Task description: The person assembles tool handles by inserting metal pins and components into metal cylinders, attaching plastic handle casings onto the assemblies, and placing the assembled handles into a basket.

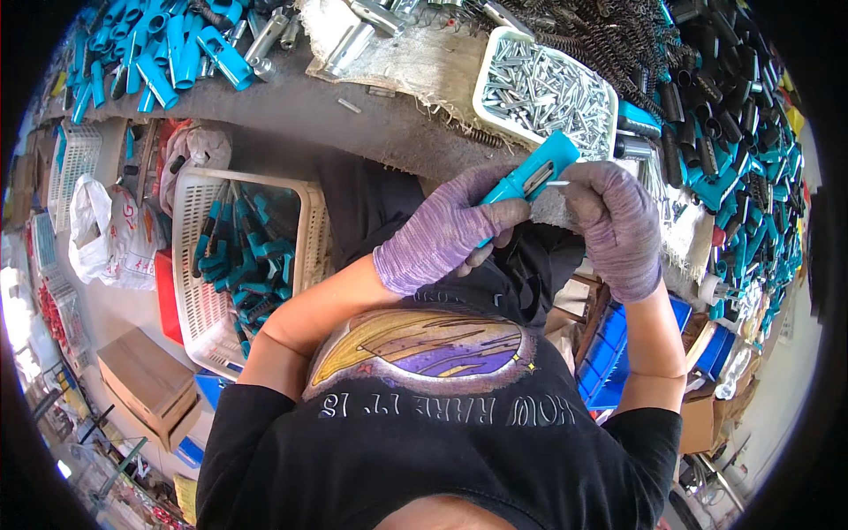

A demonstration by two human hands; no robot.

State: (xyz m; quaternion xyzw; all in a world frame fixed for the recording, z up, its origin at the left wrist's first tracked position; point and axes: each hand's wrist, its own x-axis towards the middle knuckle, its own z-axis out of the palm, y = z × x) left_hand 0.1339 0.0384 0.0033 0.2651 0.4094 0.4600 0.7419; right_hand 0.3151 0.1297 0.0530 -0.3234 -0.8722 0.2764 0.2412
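Observation:
My left hand (455,221), in a purple-grey knitted glove, is closed around a teal plastic tubular housing (549,152). The housing tilts up to the right, and metal shows inside its side slot. My right hand (616,216), gloved alike, pinches a small metal pin (557,183) between thumb and fingertips. The pin points left at the slot; whether its tip is inside, I cannot make out. Just beyond both hands, a white tray (481,88) full of small metal pins rests on the bench.
Teal housings (159,62) heap at the far left of the bench (291,119), with dark springs (592,35) at the far right. Black and teal parts (751,194) pile along the right. A white crate (199,291) of teal-and-black handled tools stands left; cardboard boxes (146,375) lie below.

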